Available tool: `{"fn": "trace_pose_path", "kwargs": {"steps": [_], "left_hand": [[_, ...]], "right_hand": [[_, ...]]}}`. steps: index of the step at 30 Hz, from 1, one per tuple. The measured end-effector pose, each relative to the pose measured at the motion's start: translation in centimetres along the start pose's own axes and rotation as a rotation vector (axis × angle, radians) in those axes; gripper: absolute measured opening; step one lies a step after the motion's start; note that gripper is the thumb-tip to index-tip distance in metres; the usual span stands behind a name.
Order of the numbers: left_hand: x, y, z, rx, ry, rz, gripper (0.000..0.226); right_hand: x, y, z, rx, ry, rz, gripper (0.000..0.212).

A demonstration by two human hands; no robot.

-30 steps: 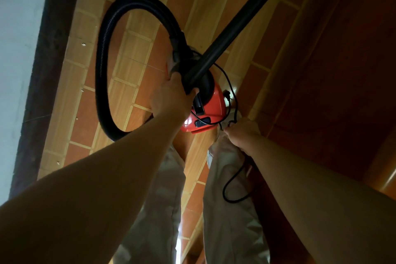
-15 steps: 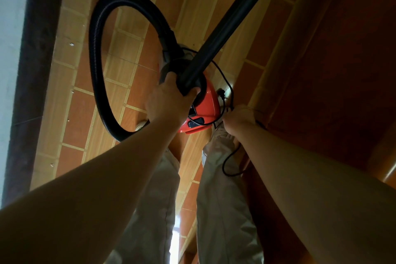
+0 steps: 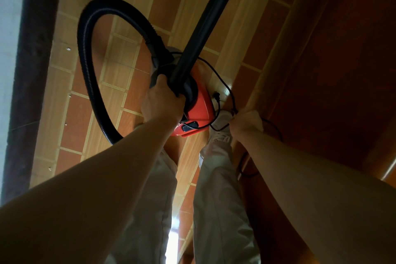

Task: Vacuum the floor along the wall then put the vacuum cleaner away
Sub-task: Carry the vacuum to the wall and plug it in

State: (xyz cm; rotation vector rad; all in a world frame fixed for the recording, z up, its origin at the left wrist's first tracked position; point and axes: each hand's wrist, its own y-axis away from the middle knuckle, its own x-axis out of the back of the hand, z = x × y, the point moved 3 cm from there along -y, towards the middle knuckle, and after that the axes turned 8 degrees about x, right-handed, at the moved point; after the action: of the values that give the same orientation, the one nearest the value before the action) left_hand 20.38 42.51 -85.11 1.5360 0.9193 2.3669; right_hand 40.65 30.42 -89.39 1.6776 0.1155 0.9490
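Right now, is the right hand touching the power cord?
Touching. The head view shows the right hand closed round the cord, beside the red vacuum cleaner.

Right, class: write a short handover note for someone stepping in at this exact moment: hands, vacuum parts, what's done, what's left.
Left hand: grips the black wand where it meets the red vacuum body.
Right hand: holds the power cord; its plug hangs free beside the body.
Hose: loops out to the left over the tiled floor.
Done: plug is out, so vacuuming looks finished.
Left: probably gather the cord and put the vacuum away.
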Motion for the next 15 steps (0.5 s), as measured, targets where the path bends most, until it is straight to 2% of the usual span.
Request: {"fn": "trace_pose_path", "kwargs": {"steps": [6, 10, 12, 15], "left_hand": [[0.8, -1.4, -0.7, 0.002, 0.013, -0.028, 0.032], [1.3, -2.1, -0.6, -0.033, -0.012, 0.010, 0.030], [1.5, -2.4, -0.6, -0.067, -0.037, 0.015, 0.031], [1.9, -2.7, -0.5, -0.119, -0.091, -0.002, 0.036]], "right_hand": [[0.3, 0.0, -1.3, -0.028, -0.077, 0.000, 0.038], [0.1, -0.4, -2.9, -0.015, -0.232, 0.054, 0.036], [-0.5, -0.7, -3.6, -0.059, -0.359, 0.004, 0.036], [-1.5, -0.2, -4.3, -0.192, -0.664, -0.069, 0.024]]}}
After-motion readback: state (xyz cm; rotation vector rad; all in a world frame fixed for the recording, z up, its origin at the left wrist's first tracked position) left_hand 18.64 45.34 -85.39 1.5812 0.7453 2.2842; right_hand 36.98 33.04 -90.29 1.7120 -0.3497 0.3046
